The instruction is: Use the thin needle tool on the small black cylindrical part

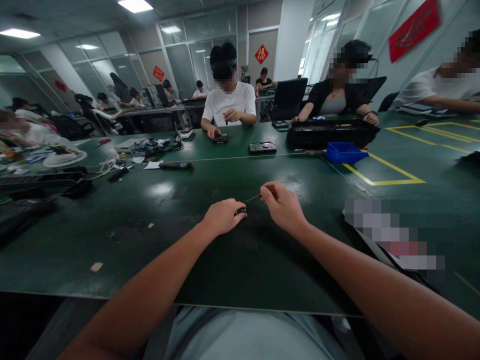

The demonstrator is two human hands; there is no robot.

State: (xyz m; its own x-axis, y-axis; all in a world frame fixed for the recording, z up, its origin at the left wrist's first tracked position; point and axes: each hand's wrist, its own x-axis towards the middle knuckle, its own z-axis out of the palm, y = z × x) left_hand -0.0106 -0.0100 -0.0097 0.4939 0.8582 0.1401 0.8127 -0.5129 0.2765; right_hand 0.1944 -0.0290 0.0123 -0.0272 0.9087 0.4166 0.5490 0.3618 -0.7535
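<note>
Two hands logged at our near table edge: left hand (224, 216) closed over a small dark part (240, 211), right hand (283, 204) pinching a thin screwdriver (253, 198) whose tip meets it, work apparently midway.

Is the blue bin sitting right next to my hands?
No, the blue bin sits far across the green table, beyond the right hand and left hand.
</note>
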